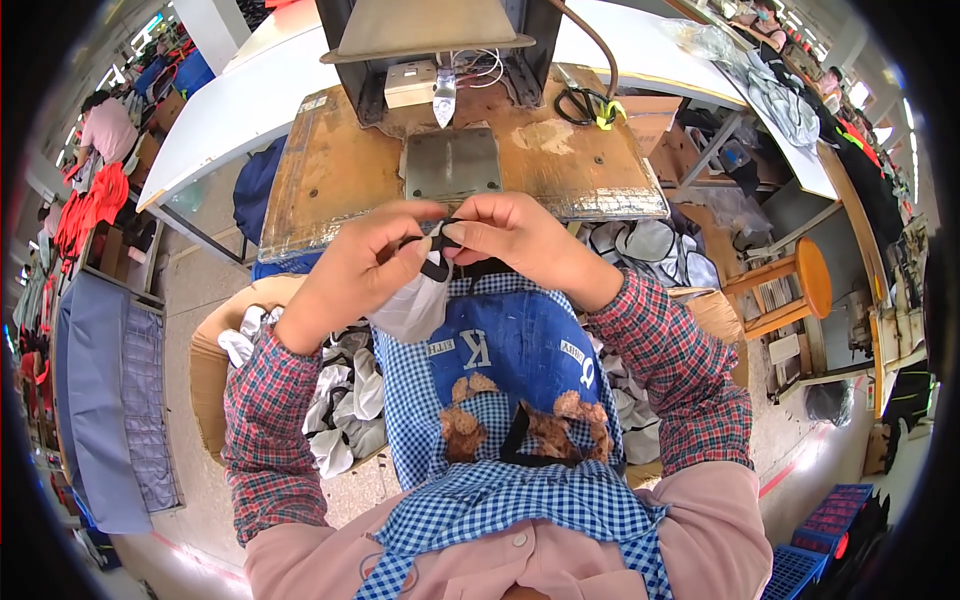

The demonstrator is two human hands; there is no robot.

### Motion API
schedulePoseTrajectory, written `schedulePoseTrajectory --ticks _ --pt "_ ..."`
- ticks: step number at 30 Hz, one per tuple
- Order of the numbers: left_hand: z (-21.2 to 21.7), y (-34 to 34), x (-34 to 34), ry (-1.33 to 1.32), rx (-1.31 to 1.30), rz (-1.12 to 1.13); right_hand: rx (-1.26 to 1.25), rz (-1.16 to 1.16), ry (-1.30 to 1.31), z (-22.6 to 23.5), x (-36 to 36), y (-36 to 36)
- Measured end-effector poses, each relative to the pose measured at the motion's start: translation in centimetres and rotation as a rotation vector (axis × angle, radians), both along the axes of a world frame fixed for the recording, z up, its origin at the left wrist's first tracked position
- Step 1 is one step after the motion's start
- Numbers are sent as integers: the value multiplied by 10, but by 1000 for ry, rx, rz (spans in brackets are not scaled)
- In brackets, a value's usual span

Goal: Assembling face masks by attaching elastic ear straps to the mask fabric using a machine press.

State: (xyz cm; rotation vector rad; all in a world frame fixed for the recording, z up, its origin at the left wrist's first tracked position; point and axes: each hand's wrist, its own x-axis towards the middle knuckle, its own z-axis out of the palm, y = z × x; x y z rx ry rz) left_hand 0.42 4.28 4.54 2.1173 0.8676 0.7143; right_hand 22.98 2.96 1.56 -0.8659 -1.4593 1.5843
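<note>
Both of my hands are raised in front of the machine table's near edge, pinching a black strap (437, 270) between fingertips and thumbs. Below the strap hangs a white fabric piece (415, 312), partly covered by my left hand (375, 252). My right hand (515, 240) grips the strap's upper end, and its fingers nearly meet the left ones. Just beyond my hands, a metal plate (452, 165) is set in the worn wooden table (340, 180). Above that plate is the machine's pointed metal tip (444, 102).
A cardboard box (212, 355) on my left holds white pieces with black edging (350, 390). Similar pieces (640, 415) lie on my right. A wooden stool (814, 278) stands farther right. A black cable (590, 105) rests on the table. Co-workers sit in the background.
</note>
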Motion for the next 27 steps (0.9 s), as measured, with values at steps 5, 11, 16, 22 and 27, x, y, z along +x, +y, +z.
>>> schedulePoseTrajectory --ticks 5,11,16,22,27 --pt "-17 17 2 -106 -133 -120 -80 2 -42 6 6 2" --pt "-14 39 3 -73 -157 12 -7 -153 3 -1 7 20" --pt "-17 59 8 -88 -217 71 -66 -219 134 -6 0 37" --pt "-22 77 13 -242 -307 95 -132 -302 263 -7 -8 57" --pt "-22 86 16 -424 -509 117 -152 -308 329 -8 -10 71"
